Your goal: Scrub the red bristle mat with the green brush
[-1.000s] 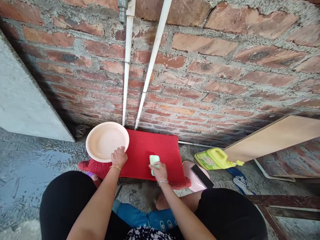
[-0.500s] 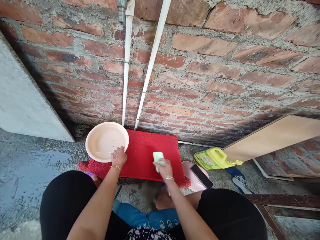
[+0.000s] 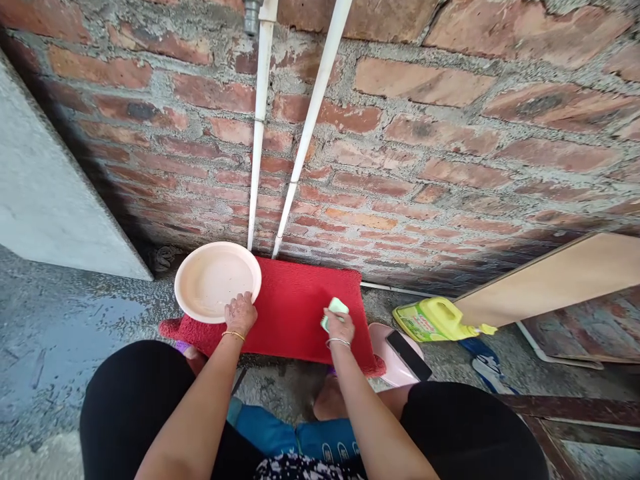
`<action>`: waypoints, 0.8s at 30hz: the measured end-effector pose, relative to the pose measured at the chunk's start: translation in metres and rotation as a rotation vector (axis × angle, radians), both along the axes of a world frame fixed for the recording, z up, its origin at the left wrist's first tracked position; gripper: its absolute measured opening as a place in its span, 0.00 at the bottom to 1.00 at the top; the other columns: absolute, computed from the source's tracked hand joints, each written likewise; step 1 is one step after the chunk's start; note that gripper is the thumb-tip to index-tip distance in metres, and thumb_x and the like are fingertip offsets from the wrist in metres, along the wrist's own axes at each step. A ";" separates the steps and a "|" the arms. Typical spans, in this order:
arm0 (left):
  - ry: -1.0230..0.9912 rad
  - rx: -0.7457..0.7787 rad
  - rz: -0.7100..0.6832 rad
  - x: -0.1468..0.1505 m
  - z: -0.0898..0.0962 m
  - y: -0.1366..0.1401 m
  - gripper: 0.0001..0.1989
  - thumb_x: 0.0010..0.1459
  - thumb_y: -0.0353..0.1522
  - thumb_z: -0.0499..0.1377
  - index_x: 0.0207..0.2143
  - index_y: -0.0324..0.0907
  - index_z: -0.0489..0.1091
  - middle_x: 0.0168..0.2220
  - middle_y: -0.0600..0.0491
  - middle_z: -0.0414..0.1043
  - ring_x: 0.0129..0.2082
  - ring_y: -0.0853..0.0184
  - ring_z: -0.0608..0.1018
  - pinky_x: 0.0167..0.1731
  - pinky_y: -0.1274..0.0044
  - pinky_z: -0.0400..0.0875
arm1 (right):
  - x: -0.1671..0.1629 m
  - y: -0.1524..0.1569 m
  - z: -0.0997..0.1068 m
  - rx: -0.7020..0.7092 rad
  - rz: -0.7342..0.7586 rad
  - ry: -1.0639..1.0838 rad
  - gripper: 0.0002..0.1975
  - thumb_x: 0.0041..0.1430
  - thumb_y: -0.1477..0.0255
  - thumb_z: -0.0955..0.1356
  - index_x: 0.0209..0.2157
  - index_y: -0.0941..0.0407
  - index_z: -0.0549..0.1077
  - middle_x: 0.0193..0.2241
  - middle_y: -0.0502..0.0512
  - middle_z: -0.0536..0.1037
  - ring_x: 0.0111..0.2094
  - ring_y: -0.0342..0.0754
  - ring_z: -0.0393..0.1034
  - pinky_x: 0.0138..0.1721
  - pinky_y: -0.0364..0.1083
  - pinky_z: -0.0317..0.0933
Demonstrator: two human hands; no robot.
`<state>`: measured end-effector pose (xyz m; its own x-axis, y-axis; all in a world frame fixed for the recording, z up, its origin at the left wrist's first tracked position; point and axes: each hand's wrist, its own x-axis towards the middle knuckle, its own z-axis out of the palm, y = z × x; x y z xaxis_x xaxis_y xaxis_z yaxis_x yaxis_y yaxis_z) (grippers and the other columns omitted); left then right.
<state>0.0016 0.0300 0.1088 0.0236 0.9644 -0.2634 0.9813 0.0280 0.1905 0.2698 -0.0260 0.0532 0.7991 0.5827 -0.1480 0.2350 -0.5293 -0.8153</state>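
Note:
My left hand grips the near right rim of a pale pink basin, fingers hooked over its edge. The basin rests on the left part of a red mat with a shaggy pile. A light green scrub brush is in my right hand, over the right half of the mat. Its bristles show at the left side, and the brush is tilted. Whether the bristles touch the mat I cannot tell.
Right of the mat, a black phone lies on a pink plastic lid or stool. Beyond stands a yellow detergent jug, near a blue slipper and a leaning board. White pipes run down the brick wall. The floor is wet at left.
My right hand has moved slightly right with the brush, which has turned from upright to slanted. My left hand stays on the basin's rim. The whole view has shifted a little.

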 end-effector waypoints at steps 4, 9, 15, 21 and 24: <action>0.006 -0.006 -0.001 0.001 0.000 0.001 0.18 0.59 0.30 0.48 0.51 0.42 0.64 0.44 0.43 0.70 0.45 0.56 0.73 0.41 0.66 0.65 | -0.077 0.019 0.003 -0.133 0.625 -0.120 0.16 0.34 0.63 0.76 0.28 0.52 0.74 0.31 0.49 0.71 0.33 0.45 0.67 0.37 0.44 0.60; 0.018 -0.010 -0.011 0.000 0.001 0.001 0.18 0.59 0.30 0.47 0.51 0.42 0.63 0.44 0.43 0.70 0.44 0.56 0.73 0.40 0.66 0.65 | -0.125 0.004 0.018 -0.209 1.413 -0.336 0.17 0.35 0.67 0.77 0.31 0.50 0.76 0.36 0.51 0.70 0.38 0.48 0.65 0.40 0.45 0.58; -0.003 -0.030 -0.010 0.001 0.003 0.001 0.19 0.58 0.30 0.47 0.51 0.42 0.64 0.44 0.43 0.70 0.44 0.56 0.72 0.41 0.66 0.65 | -0.089 0.005 0.021 -0.248 1.048 -0.216 0.18 0.37 0.66 0.76 0.33 0.52 0.74 0.36 0.48 0.67 0.36 0.44 0.65 0.37 0.43 0.58; -0.034 -0.038 0.016 0.002 0.002 0.002 0.19 0.60 0.30 0.44 0.51 0.41 0.65 0.45 0.41 0.69 0.44 0.56 0.72 0.41 0.65 0.64 | -0.047 0.001 0.004 -0.113 0.598 0.146 0.20 0.29 0.63 0.76 0.28 0.54 0.72 0.28 0.47 0.71 0.31 0.45 0.67 0.33 0.43 0.60; -0.039 -0.035 0.015 0.001 0.002 0.001 0.18 0.59 0.30 0.45 0.50 0.42 0.65 0.45 0.42 0.70 0.44 0.58 0.72 0.42 0.66 0.64 | -0.031 -0.004 0.000 0.014 0.293 0.390 0.23 0.34 0.56 0.73 0.30 0.55 0.70 0.24 0.49 0.73 0.26 0.46 0.68 0.26 0.44 0.60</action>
